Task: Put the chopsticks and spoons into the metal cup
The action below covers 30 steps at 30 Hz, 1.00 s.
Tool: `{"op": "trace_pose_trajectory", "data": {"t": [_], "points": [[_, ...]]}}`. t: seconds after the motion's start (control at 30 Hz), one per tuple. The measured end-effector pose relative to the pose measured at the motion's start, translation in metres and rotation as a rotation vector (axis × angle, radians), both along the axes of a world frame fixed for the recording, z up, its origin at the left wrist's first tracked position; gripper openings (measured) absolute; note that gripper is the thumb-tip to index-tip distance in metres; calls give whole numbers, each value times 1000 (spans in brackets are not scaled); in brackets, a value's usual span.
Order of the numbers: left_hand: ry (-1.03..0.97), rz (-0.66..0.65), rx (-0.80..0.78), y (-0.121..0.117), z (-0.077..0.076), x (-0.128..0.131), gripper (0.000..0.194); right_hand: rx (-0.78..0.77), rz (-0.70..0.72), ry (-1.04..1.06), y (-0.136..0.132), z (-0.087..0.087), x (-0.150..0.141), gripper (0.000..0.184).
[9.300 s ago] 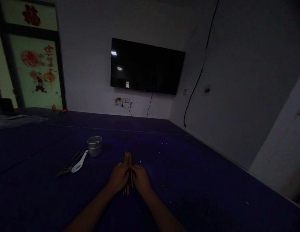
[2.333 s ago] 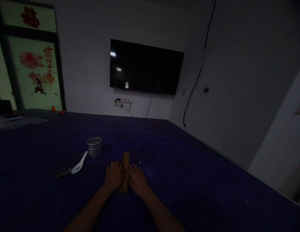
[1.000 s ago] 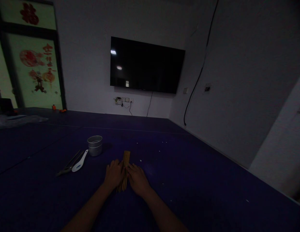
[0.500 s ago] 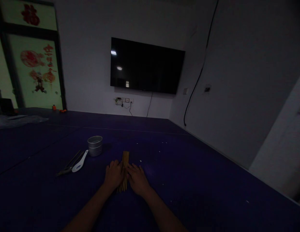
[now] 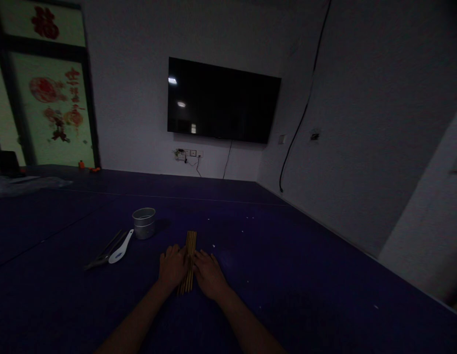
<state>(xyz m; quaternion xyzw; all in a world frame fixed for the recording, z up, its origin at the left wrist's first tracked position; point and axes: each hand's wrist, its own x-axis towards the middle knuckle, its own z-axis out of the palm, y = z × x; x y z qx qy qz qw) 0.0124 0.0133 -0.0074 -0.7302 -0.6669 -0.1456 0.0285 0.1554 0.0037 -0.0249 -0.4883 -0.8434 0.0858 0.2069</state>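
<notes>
A bundle of several yellowish-brown chopsticks (image 5: 191, 241) lies on the dark blue table, pointing away from me. The lower ends fan out slightly, while the far ends are roughly level. My left hand (image 5: 172, 268) is closed against the bundle's left side. From the right, my right hand (image 5: 209, 274) presses on it with bent fingers, the thumb near the middle. Part of the bundle is hidden by the fingers. To the left stand a grey metal cup (image 5: 144, 227), a white soup spoon (image 5: 120, 252) and dark metal tongs (image 5: 102, 258).
The dark blue tabletop (image 5: 309, 275) stretches to the wall, with small white scraps scattered on it. Clear plastic sheeting (image 5: 33, 185) and small orange things (image 5: 94, 169) lie far left. A television (image 5: 221, 101) hangs on the wall, and a black cable (image 5: 298, 130) dangles at the right.
Both hands stay on the chopsticks with hardly any movement. The whole view has shifted very slightly.
</notes>
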Motion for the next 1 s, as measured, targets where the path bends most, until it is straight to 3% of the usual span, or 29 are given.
{"op": "trace_pose_trajectory", "data": {"t": [1.0], "points": [[-31,-15,-21,-1,3,-3,41,15,-29,13,-3,5,-2,43]]}}
